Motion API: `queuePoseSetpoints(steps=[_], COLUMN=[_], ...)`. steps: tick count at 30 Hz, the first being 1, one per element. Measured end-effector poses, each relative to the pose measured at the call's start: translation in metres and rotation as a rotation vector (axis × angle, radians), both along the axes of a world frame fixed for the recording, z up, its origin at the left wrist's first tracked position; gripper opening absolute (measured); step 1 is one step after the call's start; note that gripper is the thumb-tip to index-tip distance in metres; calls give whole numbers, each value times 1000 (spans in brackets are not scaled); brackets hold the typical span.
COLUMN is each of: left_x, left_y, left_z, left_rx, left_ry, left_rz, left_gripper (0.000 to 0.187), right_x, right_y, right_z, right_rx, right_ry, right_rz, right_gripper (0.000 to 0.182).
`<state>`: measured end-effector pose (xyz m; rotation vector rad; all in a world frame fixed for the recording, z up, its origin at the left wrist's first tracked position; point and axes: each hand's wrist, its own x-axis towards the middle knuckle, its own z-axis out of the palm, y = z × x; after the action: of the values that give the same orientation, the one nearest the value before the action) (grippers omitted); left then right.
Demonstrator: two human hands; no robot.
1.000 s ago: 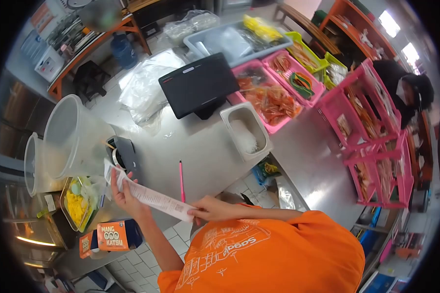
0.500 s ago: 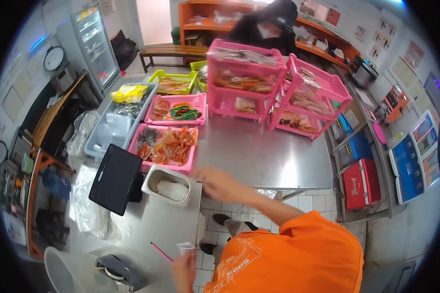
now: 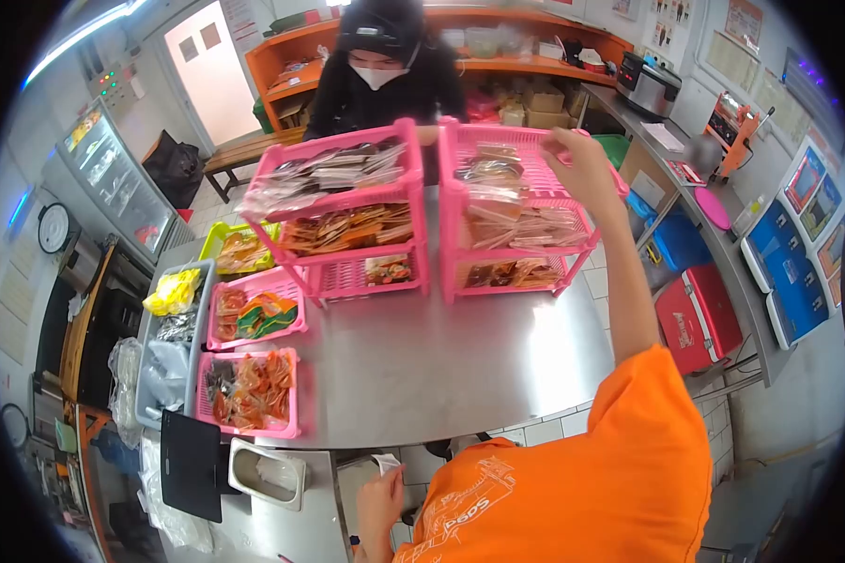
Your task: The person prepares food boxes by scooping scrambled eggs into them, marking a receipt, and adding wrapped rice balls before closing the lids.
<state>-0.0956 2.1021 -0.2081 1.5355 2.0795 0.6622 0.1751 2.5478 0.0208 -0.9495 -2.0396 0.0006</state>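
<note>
My right hand (image 3: 580,169) reaches forward to the top tier of the right pink basket rack (image 3: 451,220). Its fingers are curled at the upper rim, near the far right corner. Clear packets of food (image 3: 526,225) lie on the rack's tiers. Low at the counter edge, my left hand (image 3: 379,505) is closed on a small white slip (image 3: 386,463); its print, if any, is too small to read. Left of that hand, a metal container (image 3: 241,469) holds white packets (image 3: 277,471). A black tablet-like screen (image 3: 191,464) stands beside it.
A second pink rack (image 3: 418,235) stands left of the first on the steel table (image 3: 394,375). Pink trays (image 3: 296,413), a grey bin (image 3: 147,399) and a yellow-green basket (image 3: 218,235) line the left side. A masked co-worker in black (image 3: 385,84) stands behind the racks.
My right hand has moved from beside the metal container up to the right rack. The view has shifted forward and right. The co-worker now stands upright behind the racks; my left hand keeps the slip.
</note>
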Motion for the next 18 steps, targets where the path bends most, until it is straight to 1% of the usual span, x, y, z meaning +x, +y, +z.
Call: queuePoseSetpoints(steps=[1, 3, 4, 5, 6, 7, 9, 10, 11, 12, 13, 14, 15, 16, 17, 18], left_x=[3, 15, 18, 19, 22, 27, 36, 39, 42, 44, 44, 46, 48, 46, 44, 41], left_y=[15, 45, 55, 61, 67, 73, 74, 72, 71, 71, 68, 61, 58, 58, 55, 53], left_z=[3, 18, 18, 20, 24, 28, 31, 31, 30, 28, 26, 22, 18, 16, 17, 22], left_rx=[4, 8, 15, 21, 14, 25, 27, 6, -13, -17, 25, 64, 51, 108, 165, 171], left_ry=[13, -15, 15, 48, 60, 26, -19, -25, -32, -38, -73, -110, -122, -118, -107, -79], left_rz=[-25, -36, -79, -121, -116, -120, -112, -103, -89, -66, -23, 28, 78, 102, 133, 150], left_gripper=[19, 20, 19, 19, 19, 19, 19, 19, 19, 19, 19, 19, 19, 19, 19, 19], right_x=[1, -14, -23, -32, -38, -38, -33, -27, -22, -16, -9, -10, -9, -6, -11, -20], right_y=[23, 81, 86, 91, 96, 103, 113, 121, 127, 118, 116, 87, 83, 78, 59, 35], right_z=[7, -8, -8, -8, -4, 4, 16, 16, 14, 28, 36, 47, 45, 44, 42, 39], right_rx=[16, 45, 35, -75, -180, -178, -170, -144, -66, -263, -376, -572, -604, -709, -777, -815], right_ry=[-89, -231, -225, -464, -700, -693, -580, -313, -46, 100, 240, 467, 593, 599, 729, 912], right_rz=[59, 275, 275, 209, 145, 155, 84, 175, 256, 262, 374, 392, 477, 556, 704, 716], right_gripper=[22, 27, 27, 26, 24, 24, 20, 18, 19, 20, 22, 24, 27, 32, 29, 28])
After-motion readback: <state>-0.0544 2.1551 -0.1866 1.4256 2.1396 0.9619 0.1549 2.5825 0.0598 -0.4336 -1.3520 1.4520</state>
